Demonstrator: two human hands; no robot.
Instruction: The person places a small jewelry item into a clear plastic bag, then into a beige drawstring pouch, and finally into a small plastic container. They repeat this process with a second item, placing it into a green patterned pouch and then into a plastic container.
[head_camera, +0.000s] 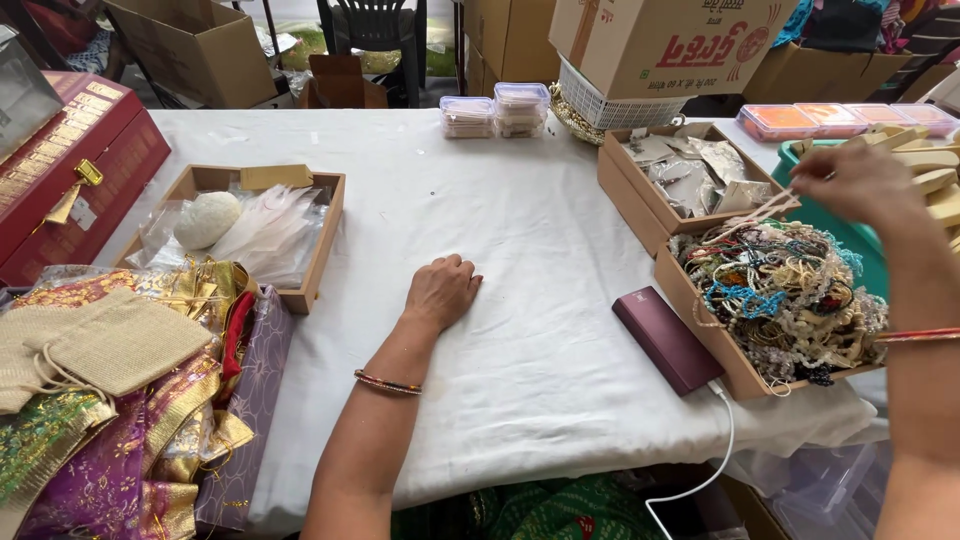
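My left hand (441, 291) rests on the white tablecloth (520, 330) with its fingers curled under and nothing in it. My right hand (858, 181) is raised over the cardboard boxes at the right, pinching a thin pale strand (752, 217) that runs down toward the heap of bead bracelets (780, 295) in the near box (712, 335). Both wrists wear thin bangles.
A maroon power bank (668, 339) with a white cable lies beside the bracelet box. A second box (640, 190) holds small plastic packets. At left stand a wooden tray (300, 292) with bags, a pile of cloth pouches (110, 400) and a red case (70, 160). Clear containers (495, 112) sit at the back.
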